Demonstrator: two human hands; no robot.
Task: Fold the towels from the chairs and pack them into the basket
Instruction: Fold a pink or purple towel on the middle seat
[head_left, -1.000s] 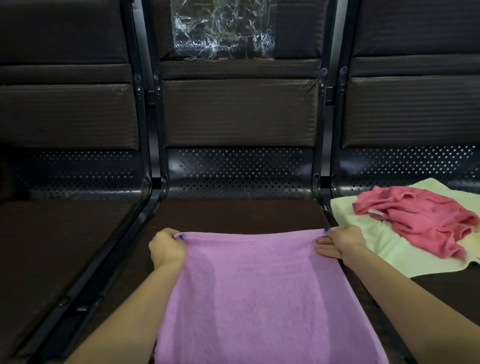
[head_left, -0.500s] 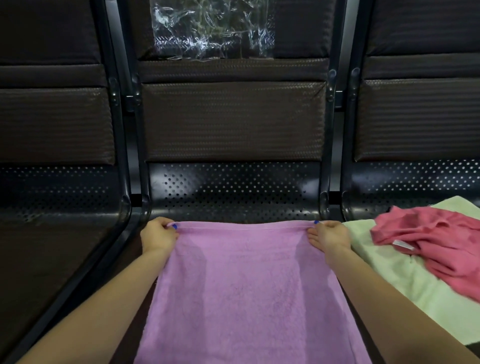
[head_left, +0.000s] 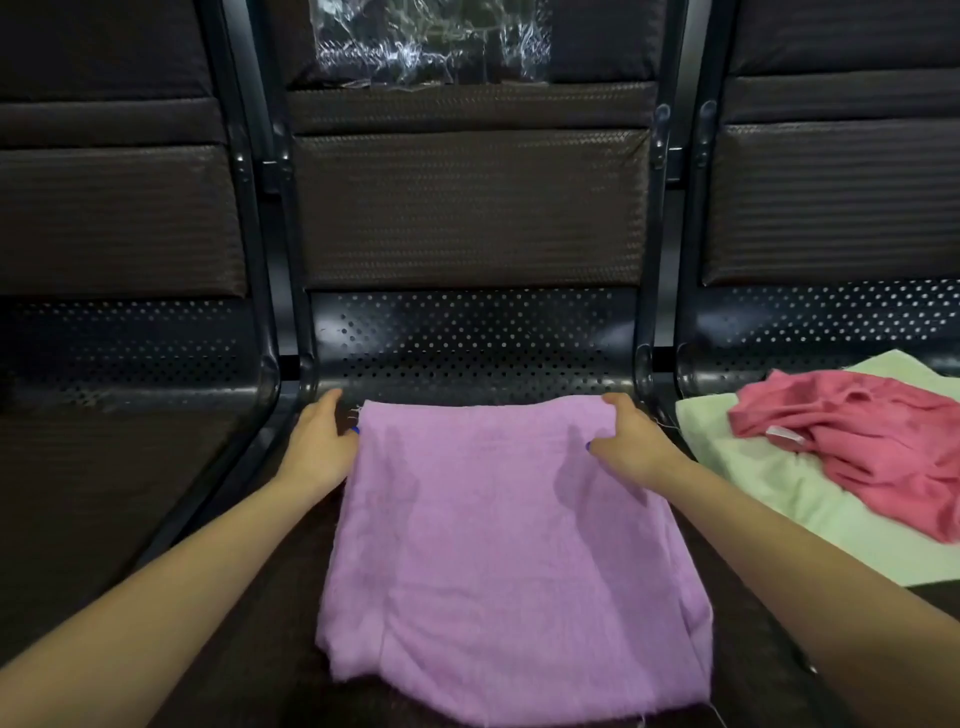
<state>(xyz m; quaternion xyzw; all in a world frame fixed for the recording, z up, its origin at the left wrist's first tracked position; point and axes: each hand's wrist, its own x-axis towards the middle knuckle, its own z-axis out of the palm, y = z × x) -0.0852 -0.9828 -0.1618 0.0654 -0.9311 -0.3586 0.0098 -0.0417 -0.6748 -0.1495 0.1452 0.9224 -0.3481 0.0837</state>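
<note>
A purple towel (head_left: 509, 561) lies spread on the middle chair seat (head_left: 291, 597), its far edge against the perforated backrest. My left hand (head_left: 319, 441) grips its far left corner. My right hand (head_left: 631, 441) is closed on its far right corner, thumb on top of the cloth. A crumpled pink towel (head_left: 872, 447) sits on a flat pale green towel (head_left: 769, 499) on the right seat. No basket is in view.
Black metal frame bars (head_left: 265, 322) separate the three dark padded seats. A clear plastic wrapper (head_left: 431, 41) hangs on the middle backrest. The left seat (head_left: 93, 509) holds nothing I can see.
Both hands carried the purple towel's far edge forward to the backrest and lowered it onto the seat. The near edge now lies in view on the seat.
</note>
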